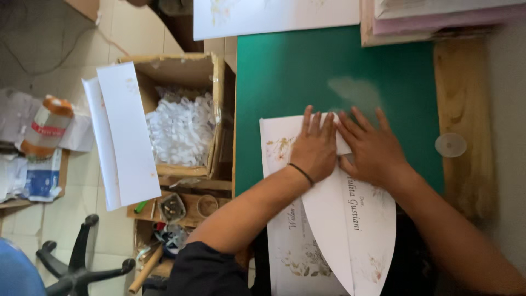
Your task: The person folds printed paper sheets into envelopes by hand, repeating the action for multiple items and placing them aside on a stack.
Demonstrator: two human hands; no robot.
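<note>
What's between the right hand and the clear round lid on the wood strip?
Head view: only bare green mat and wood edge lie between the right hand and the lid.

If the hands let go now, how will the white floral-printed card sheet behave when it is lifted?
The white floral-printed card sheet would probably spring back open: its flap already curves up. It looks thin, so likely light and bendy. On the smooth green cutting mat it may slide easily.

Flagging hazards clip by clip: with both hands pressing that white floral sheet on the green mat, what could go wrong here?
1. The curved flap under the left hand and right hand may crease crookedly if the white floral sheet slides.
2. The sheet overhangs the green mat toward the person, so a sleeve could bend it.
</note>
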